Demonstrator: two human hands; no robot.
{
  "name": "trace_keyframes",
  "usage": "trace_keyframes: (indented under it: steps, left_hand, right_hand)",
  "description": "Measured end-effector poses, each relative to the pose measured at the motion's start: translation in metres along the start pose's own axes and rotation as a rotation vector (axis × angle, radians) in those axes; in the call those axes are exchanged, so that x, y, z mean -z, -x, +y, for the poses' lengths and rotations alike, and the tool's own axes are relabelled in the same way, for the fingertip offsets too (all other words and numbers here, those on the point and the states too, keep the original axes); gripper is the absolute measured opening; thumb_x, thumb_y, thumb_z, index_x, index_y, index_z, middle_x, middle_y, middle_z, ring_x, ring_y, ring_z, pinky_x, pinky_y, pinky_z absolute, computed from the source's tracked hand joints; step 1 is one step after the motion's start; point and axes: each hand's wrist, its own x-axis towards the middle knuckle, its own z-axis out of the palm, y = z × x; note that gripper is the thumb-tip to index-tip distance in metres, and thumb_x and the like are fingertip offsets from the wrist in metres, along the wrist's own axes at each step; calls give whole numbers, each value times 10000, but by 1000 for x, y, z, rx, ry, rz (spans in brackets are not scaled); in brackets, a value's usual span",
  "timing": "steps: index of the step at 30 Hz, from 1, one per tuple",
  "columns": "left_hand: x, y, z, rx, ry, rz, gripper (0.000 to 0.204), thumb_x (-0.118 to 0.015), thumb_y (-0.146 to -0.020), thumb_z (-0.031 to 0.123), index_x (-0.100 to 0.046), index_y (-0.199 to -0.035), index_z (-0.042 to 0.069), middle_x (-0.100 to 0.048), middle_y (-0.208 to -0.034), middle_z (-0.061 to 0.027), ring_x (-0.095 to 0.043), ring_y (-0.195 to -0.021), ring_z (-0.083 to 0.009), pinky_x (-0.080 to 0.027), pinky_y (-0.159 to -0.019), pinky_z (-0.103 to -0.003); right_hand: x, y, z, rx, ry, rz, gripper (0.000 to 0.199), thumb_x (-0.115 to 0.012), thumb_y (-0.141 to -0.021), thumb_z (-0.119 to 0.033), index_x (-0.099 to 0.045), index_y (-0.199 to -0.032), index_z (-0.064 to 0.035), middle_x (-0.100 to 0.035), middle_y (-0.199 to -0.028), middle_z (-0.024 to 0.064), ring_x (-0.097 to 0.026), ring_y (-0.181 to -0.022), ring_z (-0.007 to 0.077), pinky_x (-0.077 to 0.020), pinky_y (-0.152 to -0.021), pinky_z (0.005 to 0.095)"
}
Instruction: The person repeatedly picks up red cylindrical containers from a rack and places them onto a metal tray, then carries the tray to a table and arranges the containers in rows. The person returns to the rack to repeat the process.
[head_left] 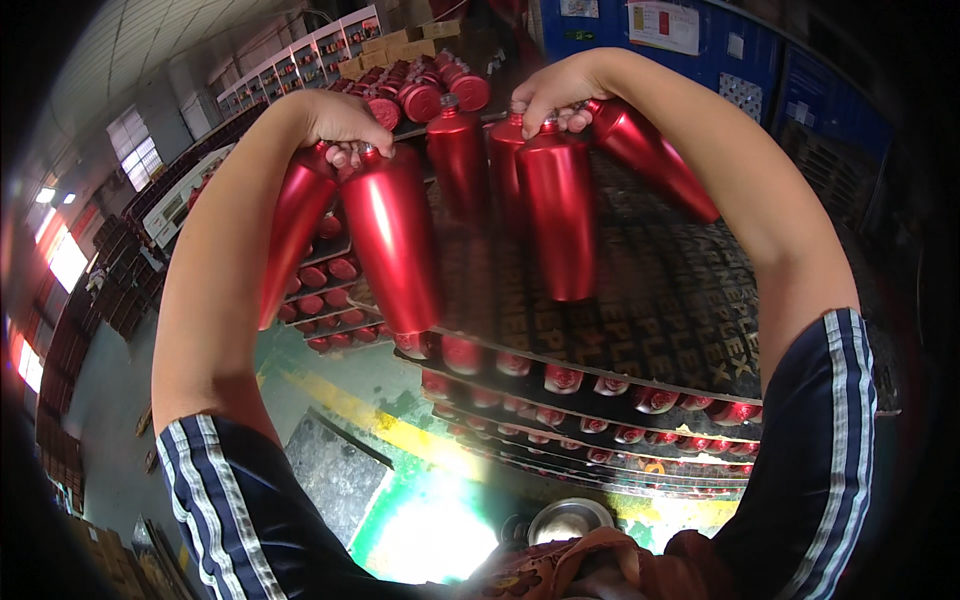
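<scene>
left hand [340, 125] pinching necks of two red bottles [390, 240] hanging below | right hand [560, 95] gripping necks of three bottles [558, 215] below | over dark board [640, 300]

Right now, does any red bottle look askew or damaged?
No damage shows. One red bottle in the right hand splays outward, tilted away from its neighbours; the left hand's bottles hang nearly straight.

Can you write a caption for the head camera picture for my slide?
Left hand and right hand each lift shiny red bottles by the necks above a dark board stacked on more bottles.
</scene>
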Motion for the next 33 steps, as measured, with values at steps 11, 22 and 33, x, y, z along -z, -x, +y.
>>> trace_keyframes:
  steps: [11,22,33]
  left_hand:
    - [-55,50,-2,-149,89,212,203,-675,-826,205,-649,-884,12,-547,-608,-13,-431,-420,-70,-305,-371,-233]
    - [-277,66,280,-695,376,-144,383,-624,-924,268,-619,-1144,-46,-687,-934,-96,-647,-745,-156,-500,-655,-265]
    - [-667,205,670,282,916,-2729,435,-577,-968,296,-571,-1195,-75,-689,-989,-129,-676,-835,-236,-526,-825,-320]
  right_hand:
    - [-64,95,50,134,-136,519,278,-690,-868,-242,-566,-769,-14,-517,-506,57,-484,-393,148,-358,-387,302]
    - [-47,408,204,-72,60,782,501,-683,-748,-589,-622,-532,-141,-565,-521,14,-544,-555,169,-447,-632,328]
    - [-176,713,309,-642,163,912,506,-664,-822,-536,-610,-582,-95,-538,-503,10,-519,-493,154,-429,-567,313]
